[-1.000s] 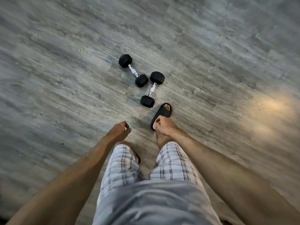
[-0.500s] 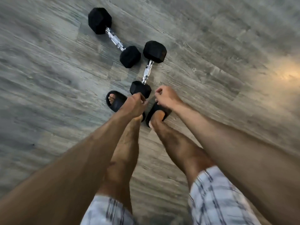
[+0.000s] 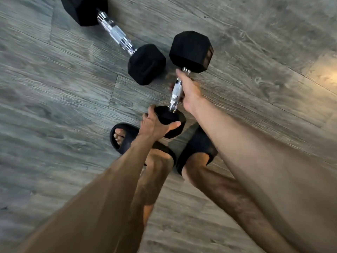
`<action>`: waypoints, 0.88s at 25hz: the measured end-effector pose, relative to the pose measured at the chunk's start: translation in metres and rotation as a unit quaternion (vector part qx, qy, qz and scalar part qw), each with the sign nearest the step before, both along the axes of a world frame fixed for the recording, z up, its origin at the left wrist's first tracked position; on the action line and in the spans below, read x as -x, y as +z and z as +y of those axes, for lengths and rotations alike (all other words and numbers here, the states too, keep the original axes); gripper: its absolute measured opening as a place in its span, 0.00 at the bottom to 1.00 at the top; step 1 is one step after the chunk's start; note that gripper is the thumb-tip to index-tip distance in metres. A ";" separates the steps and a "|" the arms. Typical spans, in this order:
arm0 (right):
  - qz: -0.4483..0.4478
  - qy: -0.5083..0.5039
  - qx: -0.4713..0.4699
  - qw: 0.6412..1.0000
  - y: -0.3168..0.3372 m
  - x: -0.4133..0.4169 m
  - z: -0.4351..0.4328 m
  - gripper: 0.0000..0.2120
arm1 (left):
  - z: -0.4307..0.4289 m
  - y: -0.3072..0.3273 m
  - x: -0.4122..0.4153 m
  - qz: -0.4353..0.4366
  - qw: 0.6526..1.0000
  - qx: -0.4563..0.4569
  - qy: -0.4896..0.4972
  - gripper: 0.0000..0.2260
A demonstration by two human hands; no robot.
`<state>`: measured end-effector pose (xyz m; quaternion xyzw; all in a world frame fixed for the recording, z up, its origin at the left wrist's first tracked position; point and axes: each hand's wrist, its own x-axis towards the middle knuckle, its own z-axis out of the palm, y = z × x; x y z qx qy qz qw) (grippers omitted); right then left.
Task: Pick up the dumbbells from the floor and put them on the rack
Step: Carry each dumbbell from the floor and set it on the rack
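Near black hex-head dumbbell w/ chrome knurled handle (image 3: 176, 92) lies on the grey wood-plank floor (image 3: 54, 110), just in front of the black slide sandals (image 3: 197, 148). Right hand (image 3: 188, 90) is curled round the handle from the right side, fingers going under the bar; can't tell if the wrap is fully closed. Left hand (image 3: 155, 125) cups the near head, thumb and fingers spread over its black rubber faces, partly closed on it. To lift well, imo: finish the right-hand wrap at mid-handle, keep left hand as a steadier only, raise it level, clear of toes. Second black hex dumbbell w/ chrome handle (image 3: 118, 35) sits untouched, its near head just beside the first's far head; rack not in view. Vs 0.5 s ago: both hands were loose fists short of the dumbbell, now both are on it; camera has dropped closer.
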<state>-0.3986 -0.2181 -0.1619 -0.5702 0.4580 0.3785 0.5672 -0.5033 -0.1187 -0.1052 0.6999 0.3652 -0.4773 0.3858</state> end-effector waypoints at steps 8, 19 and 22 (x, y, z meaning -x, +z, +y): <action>-0.022 -0.024 0.087 0.996 0.000 -0.001 0.027 0.11 | 0.008 -0.017 0.006 -0.029 0.996 0.041 0.067 0.47; 0.034 -0.048 0.125 0.990 0.159 0.065 0.027 0.12 | 0.023 0.139 0.065 -0.020 0.997 0.069 0.016 0.48; 0.038 -0.043 0.121 0.991 0.245 0.086 0.033 0.11 | 0.031 0.230 0.086 -0.021 0.995 0.092 0.042 0.49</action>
